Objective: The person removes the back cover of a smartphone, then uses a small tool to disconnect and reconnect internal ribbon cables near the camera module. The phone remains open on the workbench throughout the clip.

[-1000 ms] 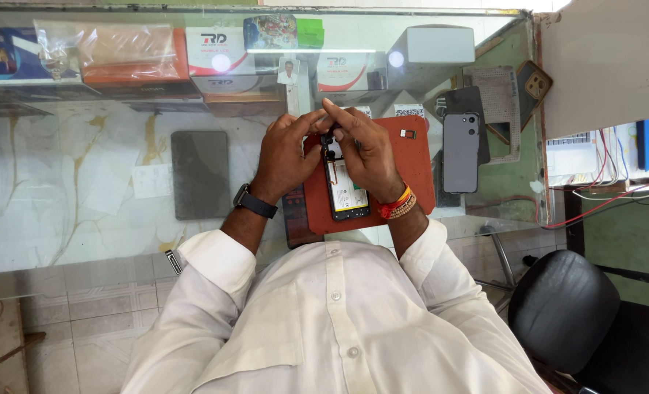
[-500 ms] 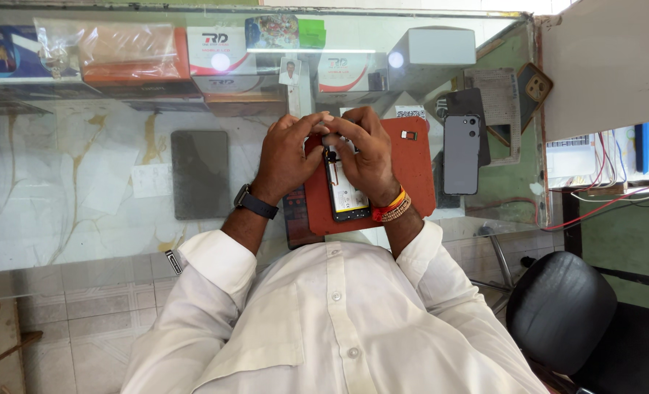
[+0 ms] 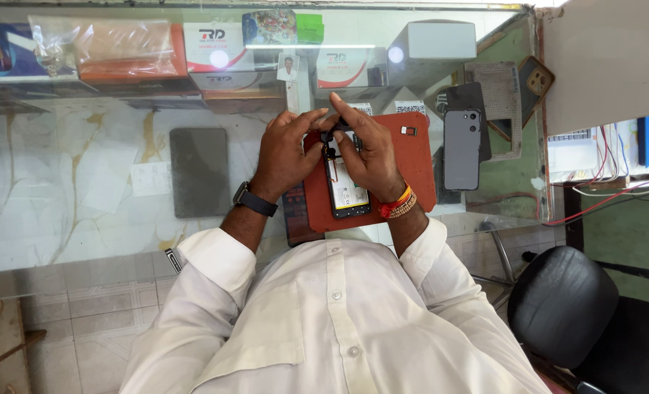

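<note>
1. Left hand (image 3: 284,155): wristwatch at the wrist, fingers curled together at the top end of the opened phone (image 3: 346,179), fingertips pinched there on a small dark part too small to tell.
2. Right hand (image 3: 372,157): orange and red bands at the wrist, laid over the right edge of the opened phone, fingers closed on its upper end, index fingertip meeting the left hand's.
3. Opened phone: back off, white-labelled battery showing, flat on the red work mat (image 3: 416,164), lengthwise toward the body.
4. Red work mat: on the glass-topped bench (image 3: 83,211).
5. Grey phone (image 3: 462,149): face down, just right of the mat.
6. Dark grey pad (image 3: 199,171): left of the hands, well apart.
7. Black chair (image 3: 562,306): lower right.
</note>
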{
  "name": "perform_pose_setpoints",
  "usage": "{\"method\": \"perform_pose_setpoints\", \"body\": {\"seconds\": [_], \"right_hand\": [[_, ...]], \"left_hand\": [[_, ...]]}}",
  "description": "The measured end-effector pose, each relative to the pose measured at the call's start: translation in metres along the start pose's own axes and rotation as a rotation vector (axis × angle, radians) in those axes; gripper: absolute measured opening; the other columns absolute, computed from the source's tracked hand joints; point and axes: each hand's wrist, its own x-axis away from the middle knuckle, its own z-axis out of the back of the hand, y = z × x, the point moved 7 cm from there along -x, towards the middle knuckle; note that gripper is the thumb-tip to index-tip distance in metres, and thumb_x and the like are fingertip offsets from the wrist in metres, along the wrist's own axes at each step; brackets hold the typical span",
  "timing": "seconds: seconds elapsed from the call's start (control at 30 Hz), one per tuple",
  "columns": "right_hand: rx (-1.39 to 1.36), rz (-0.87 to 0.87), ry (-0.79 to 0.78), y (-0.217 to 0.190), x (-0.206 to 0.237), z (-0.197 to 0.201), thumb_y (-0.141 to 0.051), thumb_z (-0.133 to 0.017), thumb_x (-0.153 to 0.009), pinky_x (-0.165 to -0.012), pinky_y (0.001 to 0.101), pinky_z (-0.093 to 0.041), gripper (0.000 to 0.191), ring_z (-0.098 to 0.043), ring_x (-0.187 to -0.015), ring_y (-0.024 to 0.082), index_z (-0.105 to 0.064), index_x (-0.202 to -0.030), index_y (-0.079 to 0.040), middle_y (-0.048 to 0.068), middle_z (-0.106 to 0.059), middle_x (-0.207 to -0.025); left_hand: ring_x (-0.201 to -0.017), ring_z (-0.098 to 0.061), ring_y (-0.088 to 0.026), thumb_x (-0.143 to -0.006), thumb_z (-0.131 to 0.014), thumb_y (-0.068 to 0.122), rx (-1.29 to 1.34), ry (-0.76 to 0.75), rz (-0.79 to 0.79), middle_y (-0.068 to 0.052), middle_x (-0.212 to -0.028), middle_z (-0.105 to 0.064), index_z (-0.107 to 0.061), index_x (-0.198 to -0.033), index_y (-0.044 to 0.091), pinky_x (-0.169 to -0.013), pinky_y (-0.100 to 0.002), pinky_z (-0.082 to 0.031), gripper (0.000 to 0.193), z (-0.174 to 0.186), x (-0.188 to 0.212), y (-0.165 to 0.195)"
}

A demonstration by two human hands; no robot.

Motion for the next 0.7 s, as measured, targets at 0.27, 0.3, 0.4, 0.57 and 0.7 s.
{"method": "perform_pose_setpoints", "body": {"seconds": [0.27, 0.3, 0.4, 0.57, 0.7], "right_hand": [[0.066, 0.028, -0.014, -0.001, -0.001, 0.002, 0.01, -0.063, -0.099, -0.092, 0.034, -0.059, 0.06, -0.069, -0.106, 0.021, -0.05, -0.153, -0.012, 0.009, -0.068, -0.114], [0.033, 0.006, -0.033, 0.001, -0.001, 0.001, 0.011, -0.06, -0.099, -0.094, 0.0342, -0.059, 0.061, -0.07, -0.108, 0.02, -0.047, -0.155, -0.011, 0.008, -0.069, -0.115], [0.234, 0.118, 0.048, -0.007, 0.0, 0.004, -0.001, -0.081, -0.092, -0.087, 0.0354, -0.056, 0.065, -0.065, -0.101, 0.022, -0.051, -0.148, -0.012, 0.012, -0.065, -0.111], [0.11, 0.056, 0.009, -0.002, 0.001, 0.002, 0.009, -0.064, -0.098, -0.092, 0.0347, -0.059, 0.06, -0.07, -0.108, 0.022, -0.05, -0.152, -0.012, 0.009, -0.069, -0.115], [0.253, 0.146, 0.018, -0.008, 0.004, 0.002, 0.0, -0.078, -0.092, -0.087, 0.0373, -0.058, 0.062, -0.068, -0.102, 0.026, -0.05, -0.147, -0.01, 0.012, -0.066, -0.112]], "left_hand": [[-0.1, -0.064, -0.026, -0.081, -0.076, 0.007, 0.004, 0.012, -0.012, -0.002, -0.106, -0.075, -0.066, -0.123, 0.009, -0.095, -0.044, -0.049, 0.043, 0.001, 0.0, 0.002], [-0.101, -0.064, -0.026, -0.081, -0.076, 0.007, 0.005, 0.018, -0.02, -0.002, -0.106, -0.075, -0.068, -0.118, 0.009, -0.095, -0.044, -0.048, 0.038, 0.002, 0.0, 0.003], [-0.101, -0.064, -0.027, -0.085, -0.079, 0.011, 0.016, 0.013, -0.032, -0.003, -0.106, -0.073, -0.068, -0.101, 0.009, -0.093, -0.044, -0.049, 0.019, 0.003, -0.001, 0.004], [-0.104, -0.065, -0.026, -0.08, -0.076, 0.006, -0.01, 0.025, -0.053, -0.004, -0.108, -0.071, -0.068, -0.088, 0.01, -0.095, -0.044, -0.049, 0.012, 0.003, -0.001, 0.005], [-0.104, -0.064, -0.027, -0.081, -0.079, 0.01, -0.009, 0.018, -0.05, -0.004, -0.106, -0.071, -0.068, -0.085, 0.009, -0.094, -0.044, -0.049, 0.011, 0.001, -0.001, 0.005]]}}
